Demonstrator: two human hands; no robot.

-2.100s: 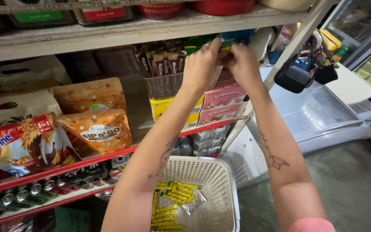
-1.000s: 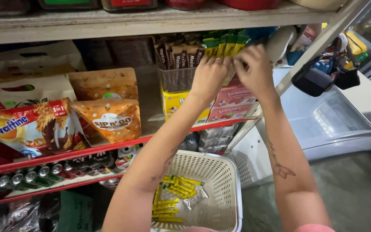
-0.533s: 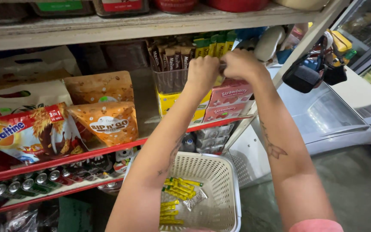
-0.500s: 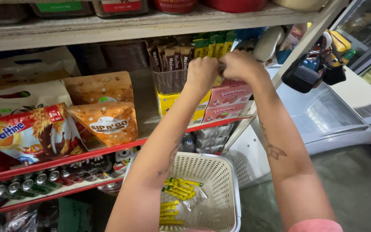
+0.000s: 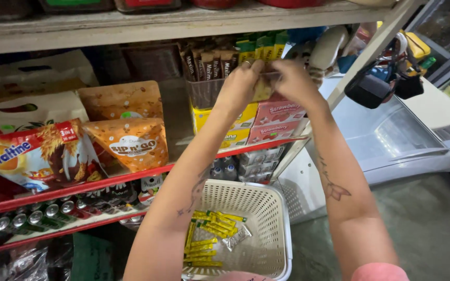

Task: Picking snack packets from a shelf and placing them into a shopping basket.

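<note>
Both my hands are raised to the middle shelf. My left hand (image 5: 237,89) and my right hand (image 5: 294,81) pinch the front rim of a clear plastic tub (image 5: 203,92), fingertips nearly meeting. The tub holds upright brown stick sachets (image 5: 209,61) on the left and green-topped stick sachets (image 5: 260,47) on the right, just above my fingers. Below my arms, a white perforated basket (image 5: 279,214) holds several yellow-green stick sachets (image 5: 208,240) and a small clear wrapper.
Yellow boxes (image 5: 247,118) and pink boxes (image 5: 279,120) are stacked under the tub. Orange pouches (image 5: 131,145) and a large drink-mix bag (image 5: 32,158) fill the shelf's left. Cans (image 5: 32,216) line the red-edged lower shelf. Black pouches (image 5: 378,86) hang right, beside a glass-topped freezer (image 5: 407,140).
My left hand has loosened from a fist into a pinch on the tub's rim. Both hands stay at the tub, and the view has shifted slightly.
</note>
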